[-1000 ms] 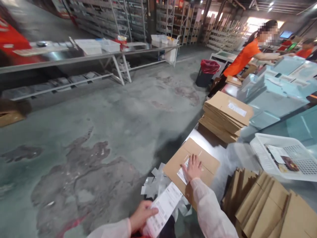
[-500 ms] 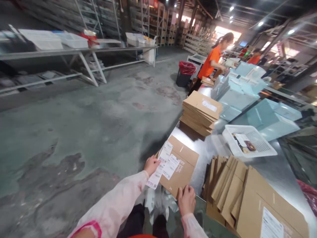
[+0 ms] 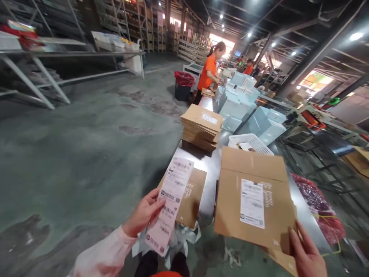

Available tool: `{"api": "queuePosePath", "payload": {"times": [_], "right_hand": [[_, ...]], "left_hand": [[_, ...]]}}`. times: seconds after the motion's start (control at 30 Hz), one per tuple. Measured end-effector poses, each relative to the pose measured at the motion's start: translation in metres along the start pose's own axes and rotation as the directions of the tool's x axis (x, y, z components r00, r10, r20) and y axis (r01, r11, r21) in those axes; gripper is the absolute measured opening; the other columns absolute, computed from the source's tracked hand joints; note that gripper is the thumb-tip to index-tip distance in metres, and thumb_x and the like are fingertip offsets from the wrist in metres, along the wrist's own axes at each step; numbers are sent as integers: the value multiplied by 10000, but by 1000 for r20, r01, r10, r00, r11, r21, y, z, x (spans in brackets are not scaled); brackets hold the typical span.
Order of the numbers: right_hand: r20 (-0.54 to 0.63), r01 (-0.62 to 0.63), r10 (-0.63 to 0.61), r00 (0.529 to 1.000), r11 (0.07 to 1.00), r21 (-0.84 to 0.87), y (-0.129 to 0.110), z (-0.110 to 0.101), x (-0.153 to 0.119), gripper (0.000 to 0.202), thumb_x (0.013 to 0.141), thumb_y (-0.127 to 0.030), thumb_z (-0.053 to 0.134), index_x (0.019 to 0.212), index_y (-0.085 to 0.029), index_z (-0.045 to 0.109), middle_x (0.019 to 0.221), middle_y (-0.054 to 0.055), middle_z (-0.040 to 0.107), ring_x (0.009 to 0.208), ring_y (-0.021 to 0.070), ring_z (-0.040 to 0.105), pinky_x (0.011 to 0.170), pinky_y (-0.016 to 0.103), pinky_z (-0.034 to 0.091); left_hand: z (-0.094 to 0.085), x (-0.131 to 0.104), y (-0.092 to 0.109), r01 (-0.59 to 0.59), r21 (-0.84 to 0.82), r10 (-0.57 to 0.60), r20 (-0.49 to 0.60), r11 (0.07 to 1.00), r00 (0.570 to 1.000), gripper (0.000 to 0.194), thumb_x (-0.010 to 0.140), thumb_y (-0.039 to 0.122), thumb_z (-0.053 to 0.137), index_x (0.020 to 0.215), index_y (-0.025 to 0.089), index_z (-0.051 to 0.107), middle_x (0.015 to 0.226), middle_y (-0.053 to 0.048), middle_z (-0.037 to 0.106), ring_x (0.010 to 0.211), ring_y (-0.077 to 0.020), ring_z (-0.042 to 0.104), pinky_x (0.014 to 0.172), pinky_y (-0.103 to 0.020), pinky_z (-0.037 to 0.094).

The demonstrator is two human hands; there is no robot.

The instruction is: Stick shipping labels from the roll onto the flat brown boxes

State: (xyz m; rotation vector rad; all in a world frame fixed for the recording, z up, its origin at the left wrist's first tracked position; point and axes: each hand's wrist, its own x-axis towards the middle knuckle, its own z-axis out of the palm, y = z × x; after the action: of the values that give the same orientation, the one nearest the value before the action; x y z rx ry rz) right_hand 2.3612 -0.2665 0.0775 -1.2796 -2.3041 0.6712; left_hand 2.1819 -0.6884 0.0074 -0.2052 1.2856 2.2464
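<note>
metal table (image 3: 210,190); hands (image 3: 144,213) hold labels (image 3: 170,204) and cardboard (image 3: 230,196)

Looks like a warehouse packing area to me: tall racks (image 3: 141,29) upper left, a roof beam (image 3: 317,54) upper right, stacked flat cartons (image 3: 201,121) mid-frame, a strip of printed labels (image 3: 175,183) lower centre (barcodes (image 3: 169,211) and all), worn floor (image 3: 86,154) at left.

Red-lined bin (image 3: 183,85) near an orange-shirted co-worker (image 3: 206,76)
</note>
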Motion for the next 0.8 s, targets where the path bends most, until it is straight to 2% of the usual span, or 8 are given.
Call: {"api": "queuePosePath", "payload": {"times": [0.13, 0.17, 0.23, 0.27, 0.43, 0.6, 0.73, 0.8], "right_hand": [[180, -10, 8, 984, 1000, 11, -29, 16, -29, 578, 422, -607, 713, 903, -287, 707, 986, 228, 673, 980, 430, 620, 747, 579, 496], [325, -3, -60, 944, 982, 190, -48, 37, -54, 613, 426, -610, 721, 941, -279, 697, 990, 193, 686, 921, 412, 644, 712, 550, 522], [634, -40, -351, 689, 855, 517, -86, 87, -111, 746, 469, -542, 782, 1141, -253, 635, 1140, 140, 681, 999, 368, 645, 810, 503, 534], [657, -104, -417, 628, 792, 602, -102, 111, -138, 690, 556, -551, 754, 1152, -229, 625, 1151, 137, 682, 1026, 345, 643, 844, 487, 531], [712, -260, -493, 500, 698, 667, -132, 176, -198, 471, 711, -556, 696, 974, -166, 676, 987, 133, 740, 903, 291, 693, 823, 455, 556], [691, -168, -503, 519, 733, 660, -147, 195, -159, 512, 607, -553, 783, 951, -179, 724, 945, 119, 749, 852, 280, 701, 774, 402, 572], [732, -21, -524, 434, 807, 590, -151, 215, -147, 414, 639, -588, 729, 752, -191, 759, 734, 96, 743, 690, 256, 686, 647, 367, 562], [663, 91, -573, 482, 785, 613, -144, 234, -145, 371, 680, -566, 699, 735, -205, 761, 795, 97, 738, 755, 251, 679, 700, 369, 551]], "left_hand": [[14, -10, -14, -29, 35, 25, 100, 999, 995, 538, 586, 436, 839, 1027, 205, 634, 900, -37, 737, 807, -205, 680, 749, -317, 540], [18, -12, -19, -42, 63, 33, 131, 997, 991, 533, 597, 452, 828, 1027, 204, 636, 920, -43, 734, 844, -213, 676, 782, -325, 533], [23, -14, -29, -59, 159, 27, 200, 986, 979, 521, 612, 479, 808, 1017, 192, 651, 962, -62, 730, 906, -232, 664, 829, -336, 516], [24, -14, -33, -71, 210, 23, 223, 975, 974, 531, 610, 484, 807, 1022, 184, 658, 989, -74, 727, 933, -240, 656, 848, -339, 506], [11, -6, -38, -76, 241, 66, 47, 967, 997, 546, 575, 522, 807, 930, 127, 682, 887, -96, 730, 819, -230, 650, 766, -334, 499], [-6, 1, -52, -48, 278, 68, -64, 959, 996, 495, 556, 531, 804, 770, 92, 720, 706, -61, 707, 648, -179, 598, 665, -294, 448], [-15, 9, -77, -6, 250, 50, -168, 968, 984, 551, 511, 599, 797, 707, 92, 704, 584, -15, 634, 553, -137, 522, 565, -257, 389], [-22, 15, -91, 27, 208, 22, -229, 978, 973, 594, 469, 640, 795, 689, 101, 683, 557, 2, 601, 525, -123, 495, 544, -254, 371]]}}
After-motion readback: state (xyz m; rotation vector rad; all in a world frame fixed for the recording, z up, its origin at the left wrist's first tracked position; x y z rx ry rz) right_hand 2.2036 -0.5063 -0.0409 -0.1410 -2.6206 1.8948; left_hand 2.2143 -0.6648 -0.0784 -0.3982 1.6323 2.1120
